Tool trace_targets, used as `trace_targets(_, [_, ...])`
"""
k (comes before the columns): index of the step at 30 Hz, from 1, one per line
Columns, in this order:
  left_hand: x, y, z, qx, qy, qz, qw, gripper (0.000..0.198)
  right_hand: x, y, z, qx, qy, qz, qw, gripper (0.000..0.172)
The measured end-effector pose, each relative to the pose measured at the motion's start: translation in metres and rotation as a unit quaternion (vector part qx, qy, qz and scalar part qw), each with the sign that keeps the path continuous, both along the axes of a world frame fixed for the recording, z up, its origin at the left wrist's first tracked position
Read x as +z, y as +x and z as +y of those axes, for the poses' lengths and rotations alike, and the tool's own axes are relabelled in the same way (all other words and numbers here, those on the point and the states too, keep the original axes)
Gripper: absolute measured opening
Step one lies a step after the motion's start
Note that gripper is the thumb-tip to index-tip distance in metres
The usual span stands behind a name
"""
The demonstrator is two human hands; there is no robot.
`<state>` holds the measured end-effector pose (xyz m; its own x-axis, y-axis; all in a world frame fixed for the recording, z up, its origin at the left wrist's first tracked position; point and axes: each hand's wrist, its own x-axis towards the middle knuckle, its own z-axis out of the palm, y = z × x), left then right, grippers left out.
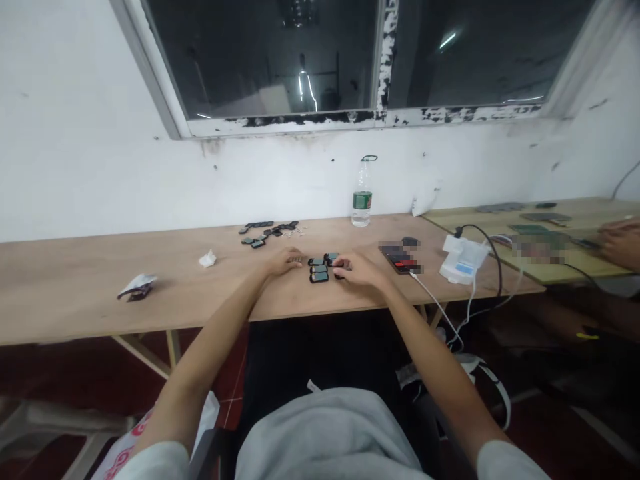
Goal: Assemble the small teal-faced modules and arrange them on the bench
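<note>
Several small flat black casings with grey-green faces (319,274) lie close together on the table in front of me. They look like small electronic parts, but their exact kind is too small to tell. My left hand (287,262) rests on the wood just left of them, fingers stretched out and holding nothing. On the other side, my right hand (359,269) is curled, thumb and fingers around a small black casing (339,274) that they mostly hide. Farther back lies a loose heap of similar black pieces (273,232), with tiny light bits (295,231) beside it.
On the wooden table (190,300) are a crumpled wrapper (137,287), a white tissue (207,259), a water bottle (362,200), a phone (397,257) on a cable and a white power strip (463,260). Another person's hand (620,243) is at the right-hand table.
</note>
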<state>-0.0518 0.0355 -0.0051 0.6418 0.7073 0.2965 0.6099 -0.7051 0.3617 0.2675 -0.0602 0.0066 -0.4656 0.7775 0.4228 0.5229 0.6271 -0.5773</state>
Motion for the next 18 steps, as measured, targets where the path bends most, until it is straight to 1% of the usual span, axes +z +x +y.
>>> trace_targets(2, [0.000, 0.003, 0.000, -0.008, -0.003, -0.004, 1.000, 0.042, -0.002, -0.010, -0.003, 0.015, 0.029, -0.008, 0.999, 0.016])
trace_targets(5, [0.000, 0.003, -0.002, 0.006, -0.004, -0.029, 1.000, 0.040, -0.005, -0.022, -0.008, 0.038, 0.058, -0.031, 0.997, 0.018])
trace_targets(9, [0.000, -0.001, -0.010, 0.016, -0.003, -0.049, 0.999, 0.041, -0.009, -0.030, -0.011, 0.052, 0.090, -0.068, 0.992, 0.022])
trace_targets(14, [0.002, -0.005, -0.033, 0.037, -0.010, -0.042, 0.998, 0.045, -0.011, -0.034, -0.007, 0.044, 0.095, -0.118, 0.987, 0.020])
trace_targets(18, [0.004, -0.003, -0.054, 0.033, -0.007, -0.038, 0.999, 0.044, -0.009, -0.035, -0.005, 0.040, 0.087, -0.125, 0.987, 0.016])
